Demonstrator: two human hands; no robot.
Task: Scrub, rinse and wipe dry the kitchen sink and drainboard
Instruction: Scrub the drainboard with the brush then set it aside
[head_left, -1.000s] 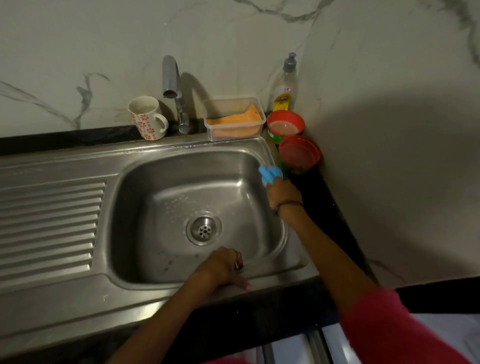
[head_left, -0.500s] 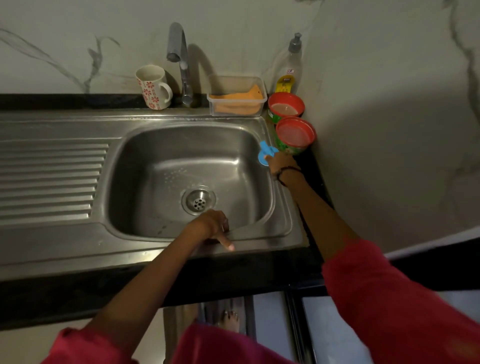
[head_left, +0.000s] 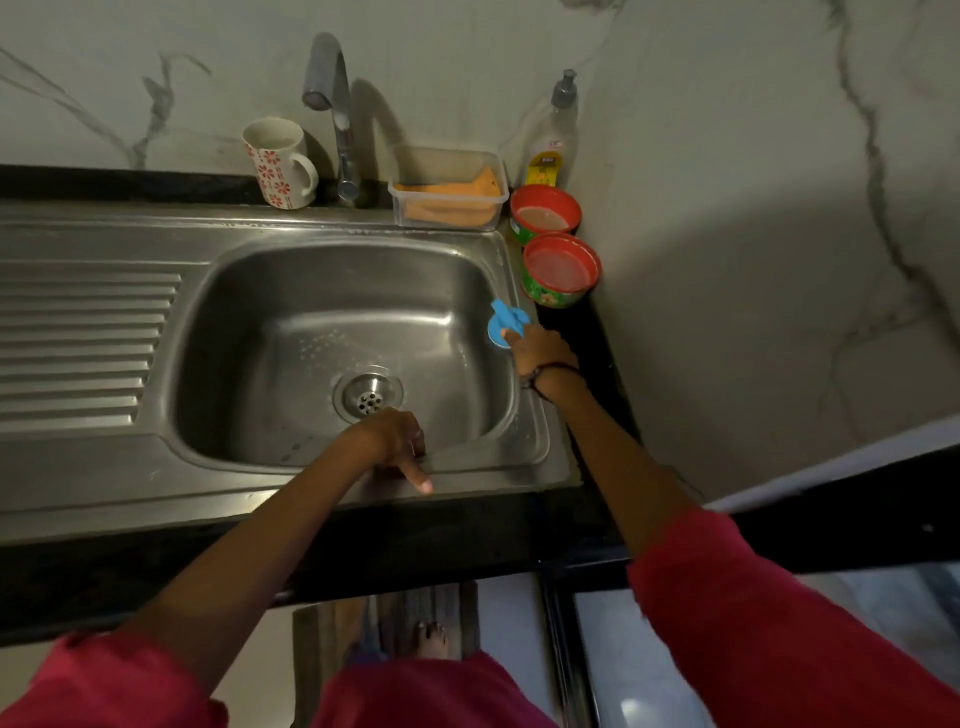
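A stainless steel sink (head_left: 322, 291) with a round drain (head_left: 368, 397) fills the middle, and its ribbed drainboard (head_left: 78, 343) lies to the left. My right hand (head_left: 543, 348) holds a small blue scrubber (head_left: 505, 323) against the sink's right rim. My left hand (head_left: 392, 441) grips the front rim of the basin, fingers curled over the edge and thumb on the flat lip.
A tap (head_left: 332, 114) rises behind the basin. A flowered mug (head_left: 278, 161), a clear box with an orange cloth (head_left: 449, 189), a soap bottle (head_left: 553, 135) and two red-lidded green tubs (head_left: 561, 267) stand along the back and right. A marble wall closes the right side.
The camera has pulled back and tilted down, showing more of my arms and red sleeves. My right hand with the blue scrubber stays at the right rim; my left hand stays on the front rim.
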